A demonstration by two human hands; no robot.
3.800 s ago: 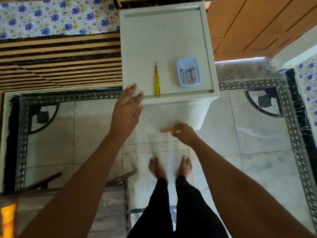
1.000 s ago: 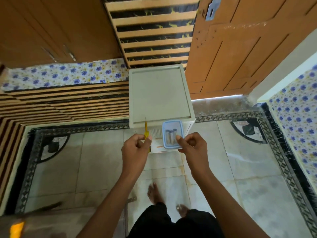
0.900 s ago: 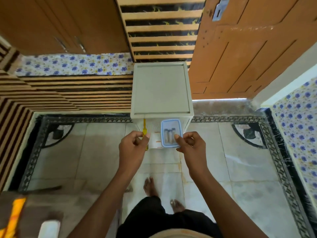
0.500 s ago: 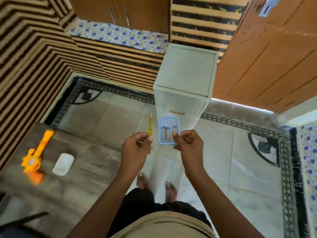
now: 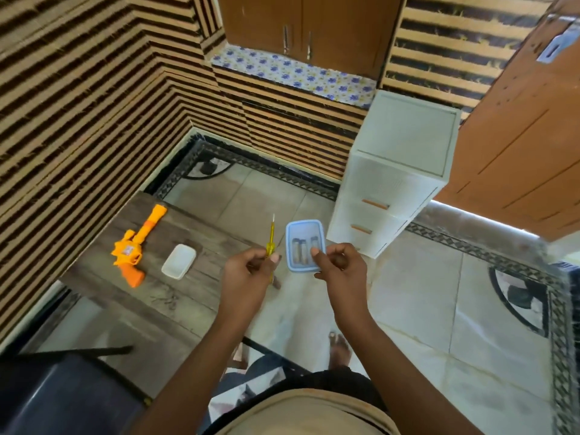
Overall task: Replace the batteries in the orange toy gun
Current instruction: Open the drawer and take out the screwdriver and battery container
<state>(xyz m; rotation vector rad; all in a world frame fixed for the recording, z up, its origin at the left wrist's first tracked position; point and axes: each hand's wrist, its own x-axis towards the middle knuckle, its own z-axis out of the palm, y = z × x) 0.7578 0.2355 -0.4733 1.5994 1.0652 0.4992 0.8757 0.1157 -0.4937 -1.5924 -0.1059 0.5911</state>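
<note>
- On the desk (image 5: 194,296), far left, lies the gun (image 5: 135,246) with a white tub (image 5: 179,261) just beside it; both untouched, so the work seems unstarted.
- Left hand (image 5: 248,277): fingers pinch a screwdriver (image 5: 270,243), tip up; probably for the battery cover.
- Right hand (image 5: 342,268): fingers grasp the box (image 5: 295,227) of batteries (image 5: 298,249) by its near corner, roughly level; likely so nothing spills.

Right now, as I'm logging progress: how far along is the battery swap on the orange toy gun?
Early. Done: supplies picked up. In hand: the left hand pinches a yellow-handled screwdriver, the right hand holds a blue-rimmed clear plastic box of batteries. Left: the orange plastic toy gun lies untouched on the dark wooden table, so opening it and swapping batteries remain.
</note>
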